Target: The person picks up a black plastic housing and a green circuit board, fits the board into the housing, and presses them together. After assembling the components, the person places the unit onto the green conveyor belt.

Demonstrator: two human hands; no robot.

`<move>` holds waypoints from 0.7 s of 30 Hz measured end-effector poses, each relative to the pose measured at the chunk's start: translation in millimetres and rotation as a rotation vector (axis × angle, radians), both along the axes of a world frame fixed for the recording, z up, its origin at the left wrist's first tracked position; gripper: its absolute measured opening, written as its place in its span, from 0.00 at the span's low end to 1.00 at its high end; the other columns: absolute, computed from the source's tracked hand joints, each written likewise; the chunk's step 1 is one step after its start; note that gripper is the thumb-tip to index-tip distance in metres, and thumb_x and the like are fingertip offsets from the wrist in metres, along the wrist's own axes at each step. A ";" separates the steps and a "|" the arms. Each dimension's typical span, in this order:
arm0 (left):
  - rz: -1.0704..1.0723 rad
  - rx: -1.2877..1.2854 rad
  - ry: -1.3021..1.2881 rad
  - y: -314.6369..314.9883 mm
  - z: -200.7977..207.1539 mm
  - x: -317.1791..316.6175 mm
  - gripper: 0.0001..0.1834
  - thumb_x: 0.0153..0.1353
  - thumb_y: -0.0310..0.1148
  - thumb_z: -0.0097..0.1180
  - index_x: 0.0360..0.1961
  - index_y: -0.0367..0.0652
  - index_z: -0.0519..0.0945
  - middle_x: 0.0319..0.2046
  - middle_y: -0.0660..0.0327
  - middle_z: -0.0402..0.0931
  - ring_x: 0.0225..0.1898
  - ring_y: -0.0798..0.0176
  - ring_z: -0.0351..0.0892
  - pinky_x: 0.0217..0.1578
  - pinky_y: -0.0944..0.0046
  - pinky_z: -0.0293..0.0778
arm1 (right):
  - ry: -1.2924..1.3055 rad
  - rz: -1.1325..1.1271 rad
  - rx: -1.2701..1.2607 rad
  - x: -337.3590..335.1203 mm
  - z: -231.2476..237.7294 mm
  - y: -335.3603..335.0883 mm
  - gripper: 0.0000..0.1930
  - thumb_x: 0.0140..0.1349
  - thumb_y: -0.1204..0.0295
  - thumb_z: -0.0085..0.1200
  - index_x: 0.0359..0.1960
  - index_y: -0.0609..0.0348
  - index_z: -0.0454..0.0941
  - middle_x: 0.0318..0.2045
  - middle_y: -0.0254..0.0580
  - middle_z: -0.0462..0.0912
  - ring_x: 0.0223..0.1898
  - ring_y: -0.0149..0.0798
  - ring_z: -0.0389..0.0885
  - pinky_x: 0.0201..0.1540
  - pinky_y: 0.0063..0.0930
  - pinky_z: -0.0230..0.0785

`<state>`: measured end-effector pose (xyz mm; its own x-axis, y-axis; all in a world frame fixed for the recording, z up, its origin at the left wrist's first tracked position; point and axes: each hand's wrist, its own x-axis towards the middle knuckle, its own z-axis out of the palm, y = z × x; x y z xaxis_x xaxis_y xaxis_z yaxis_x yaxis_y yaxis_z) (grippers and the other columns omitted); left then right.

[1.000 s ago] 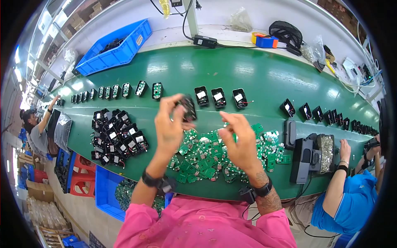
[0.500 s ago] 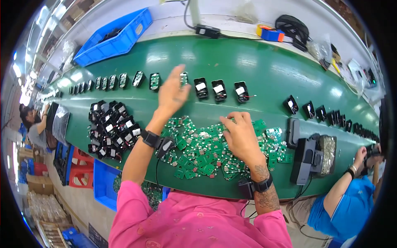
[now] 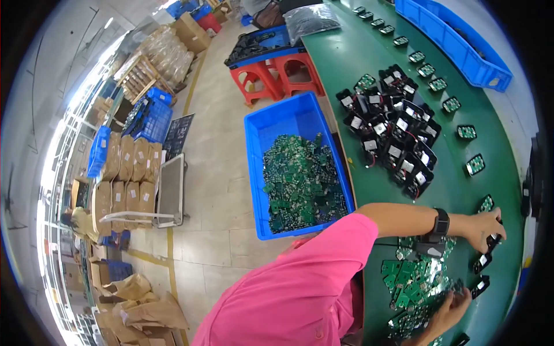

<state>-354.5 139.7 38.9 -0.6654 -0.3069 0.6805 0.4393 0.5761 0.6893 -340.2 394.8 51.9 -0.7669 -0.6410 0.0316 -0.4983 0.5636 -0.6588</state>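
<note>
My left hand [image 3: 485, 228] reaches out over the green belt table [image 3: 346, 63], its fingers pinched on a small black module [image 3: 495, 241] at the belt's surface. Two more black modules [image 3: 482, 262] lie just beside it. My right hand [image 3: 447, 308] rests with curled fingers at the edge of a pile of green circuit boards [image 3: 412, 282]. Whether it grips a board is hidden. A black watch [image 3: 441, 222] sits on my left wrist, and my pink sleeve [image 3: 323, 277] fills the lower middle.
A heap of black modules with red wires [image 3: 392, 132] lies on the belt, with a row of single modules [image 3: 466, 132] beyond it. A blue bin [image 3: 254, 173] of green boards stands on the floor beside the table. Red stools [image 3: 277, 75], a long blue bin [image 3: 461, 40], and stacked cartons [image 3: 127, 167] are around.
The view has swung to the left, so floor and bins now show. My left hand stays stretched out to the belt with a module. My right hand remains at the board pile.
</note>
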 end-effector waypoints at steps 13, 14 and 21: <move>-0.341 0.633 -0.239 51.9 28.4 121.3 0.11 0.59 0.33 0.55 0.27 0.41 0.86 0.30 0.60 0.82 0.51 0.56 0.71 0.45 0.56 0.75 | -0.202 -0.169 -0.465 51.2 75.0 2.0 0.22 0.60 0.75 0.64 0.54 0.74 0.75 0.47 0.54 0.81 0.43 0.43 0.80 0.46 0.34 0.74; -0.349 0.634 -0.236 55.8 27.5 122.0 0.11 0.59 0.33 0.55 0.27 0.41 0.86 0.30 0.60 0.82 0.51 0.56 0.71 0.45 0.56 0.75 | -0.208 -0.163 -0.511 55.3 79.6 0.7 0.22 0.60 0.74 0.64 0.53 0.73 0.75 0.47 0.53 0.81 0.42 0.43 0.80 0.45 0.33 0.75; -0.217 0.113 -0.208 87.8 42.7 142.5 0.07 0.64 0.31 0.53 0.32 0.40 0.80 0.37 0.48 0.76 0.54 0.43 0.69 0.52 0.49 0.70 | -0.473 -0.403 -0.712 58.2 72.6 15.4 0.23 0.65 0.72 0.54 0.61 0.63 0.67 0.30 0.27 0.72 0.26 0.17 0.66 0.23 0.13 0.59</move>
<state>-212.0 227.5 81.7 -0.8450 -0.2086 0.4924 0.3862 0.3989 0.8317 -282.0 410.1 124.5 -0.9598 -0.2746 -0.0579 0.0539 0.0223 -0.9983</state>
